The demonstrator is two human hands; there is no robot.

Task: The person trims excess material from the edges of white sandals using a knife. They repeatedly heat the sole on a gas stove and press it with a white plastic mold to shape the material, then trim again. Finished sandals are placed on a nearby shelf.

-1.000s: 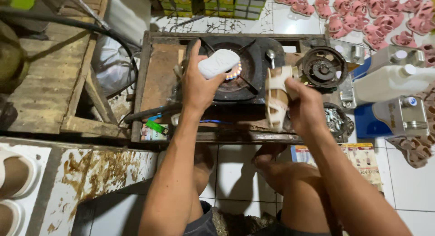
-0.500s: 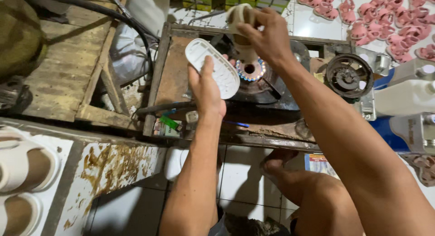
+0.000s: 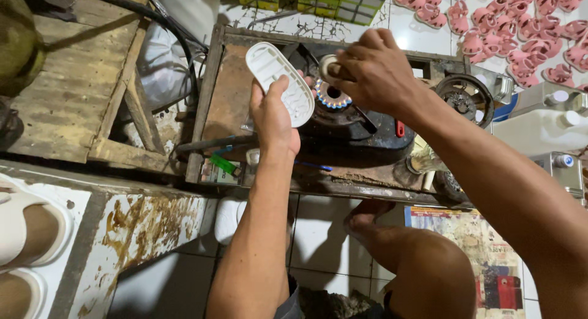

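while the little gas burner (image 3: 334,97) is burning with a blue flame near the middle of the rusty table (image 3: 229,92), the left hand (image 3: 274,117) is closing around the bottom end of a white shoe sole (image 3: 280,81) and is holding it up, tilted, just beside the fire. the right hand (image 3: 373,71) is pinching a small pale strap piece (image 3: 329,67) right over the flame, with its fingers curling tight around it.

it looks to me like the biggest danger is the heat. the right hand is sitting very close above the flame, so the fingers could be getting burned if it is dropping any lower. the pale piece could be melting too much or dripping if it is staying there long. the white sole is leaning near the fire too, and its edge could be going soft or brown.

room is tight. the table's wooden rim is standing up along the left edge and the far edge, so the left hand is having little space to swing out that way. a round metal wheel (image 3: 463,98) is sitting at the right edge, near the right arm. a green lighter (image 3: 223,165) is lying at the near edge, close to the left wrist. the easiest open room looks to be straight up and back toward the person.
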